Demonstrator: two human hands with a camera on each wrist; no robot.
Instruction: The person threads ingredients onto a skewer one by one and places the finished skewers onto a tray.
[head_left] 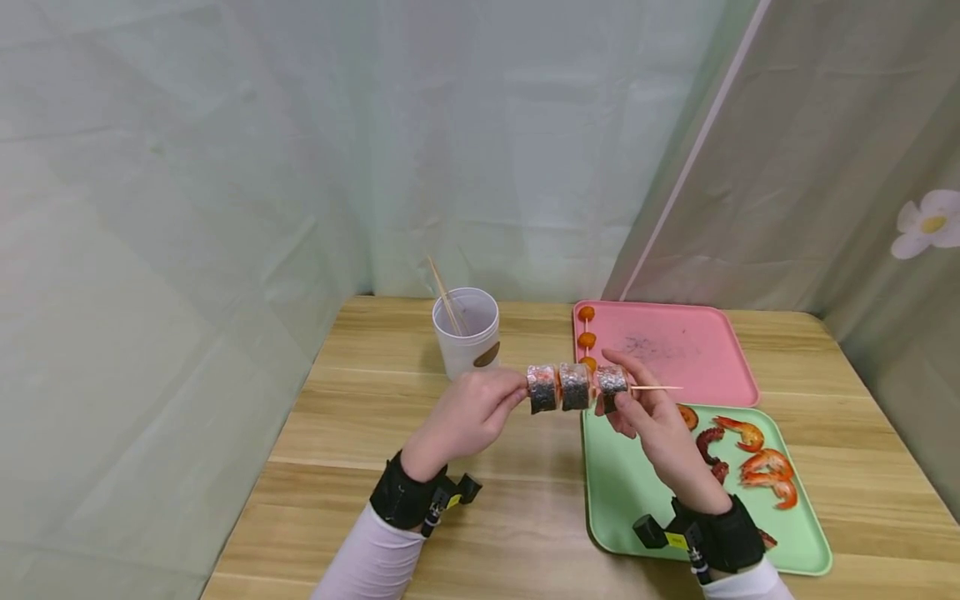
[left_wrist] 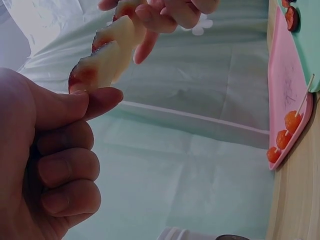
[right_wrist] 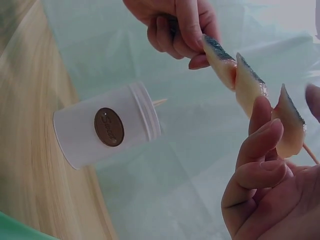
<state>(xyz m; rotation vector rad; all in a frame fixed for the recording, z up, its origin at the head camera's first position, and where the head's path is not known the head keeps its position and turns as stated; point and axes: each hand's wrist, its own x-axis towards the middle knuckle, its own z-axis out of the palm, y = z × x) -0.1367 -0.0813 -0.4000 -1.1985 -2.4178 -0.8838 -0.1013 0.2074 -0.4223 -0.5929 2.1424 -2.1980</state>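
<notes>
A skewer of three fish chunks (head_left: 576, 387) with dark silvery skin is held level above the table, its pale flesh showing in the left wrist view. My left hand (head_left: 480, 408) pinches its left end between thumb and index finger, close against the first chunk. Around the third chunk (right_wrist: 289, 127) curl the fingers of my right hand (head_left: 663, 433), its thumb on the near side. The bare skewer tip (head_left: 663, 387) sticks out to the right, past that chunk. The skewer's left end is hidden by my left fingers.
Behind my left hand stands a white cup (head_left: 468, 354) with thin skewers in it. A pink tray (head_left: 678, 333) at the back carries a skewer of orange balls (head_left: 587, 340). Under my right hand lies a green tray (head_left: 622, 508) with shrimp (head_left: 768, 462) and octopus tentacles (head_left: 707, 442).
</notes>
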